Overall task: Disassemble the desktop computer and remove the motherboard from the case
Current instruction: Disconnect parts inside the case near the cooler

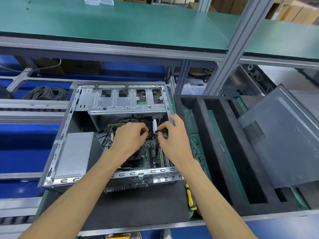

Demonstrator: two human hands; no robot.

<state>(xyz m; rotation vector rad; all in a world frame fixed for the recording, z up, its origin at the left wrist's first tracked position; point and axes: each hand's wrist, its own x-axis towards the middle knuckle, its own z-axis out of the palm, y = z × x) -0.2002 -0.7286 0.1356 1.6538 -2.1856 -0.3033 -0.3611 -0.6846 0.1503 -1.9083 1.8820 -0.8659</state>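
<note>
An open desktop case [57, 149] lies on its side on a dark mat. Inside it the green motherboard [148, 156] shows between my forearms, with a silver power supply [74, 154] at the left and a metal drive cage [127, 100] at the back. Both hands reach into the case. My right hand [172, 135] pinches a black connector on a white flat cable [154, 125] with thumb and forefinger. My left hand [131, 135] has its fingers curled just left of that cable; what they hold is hidden.
A yellow-and-black screwdriver [189, 197] lies on the mat right of the case. A black foam tray [215, 152] with long slots stands at the right, and the removed grey side panel [283, 135] leans over it. Coiled cables [46, 93] lie at the back left.
</note>
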